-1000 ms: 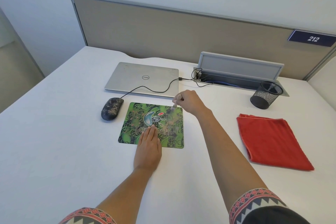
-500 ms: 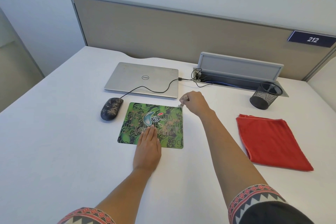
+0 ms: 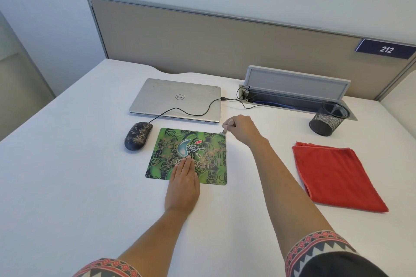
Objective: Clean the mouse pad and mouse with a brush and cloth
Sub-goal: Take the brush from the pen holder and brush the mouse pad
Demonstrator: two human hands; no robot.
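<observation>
A green Logitech mouse pad [image 3: 180, 153] is laid flat on the white desk [image 3: 67, 186], just below centre of the frame. It's pinned down by the left hand [image 3: 182, 183], which is spread flat with the fingers [image 3: 185, 165] stretched out together over the pad's lower edge and the printed logo, nothing gripped. The right hand [image 3: 242, 129] is parked at the pad's upper right corner, fingers curled closed around a small brush [image 3: 225, 129], whose pale handle pokes out of the fist and whose bristle end is touching the pad right at that corner. Some brownish crumbs can be made out on the pad's right half.

A dark wired mouse [image 3: 137, 138], pretty speckled with the same brownish grime, is sat just left of the pad, not touching it as far as can be told. Its black cable [image 3: 191, 113] is run up over a closed silver Dell laptop [image 3: 175, 99] in the upper middle and off toward a cable tray [image 3: 295, 87] at the right. A folded red cloth [image 3: 335, 175] is left lying on the right side of the frame, well apart from the pad, with a black mesh pen holder [image 3: 327, 120] above it. Patterned sleeves are seen at the bottom edge.
</observation>
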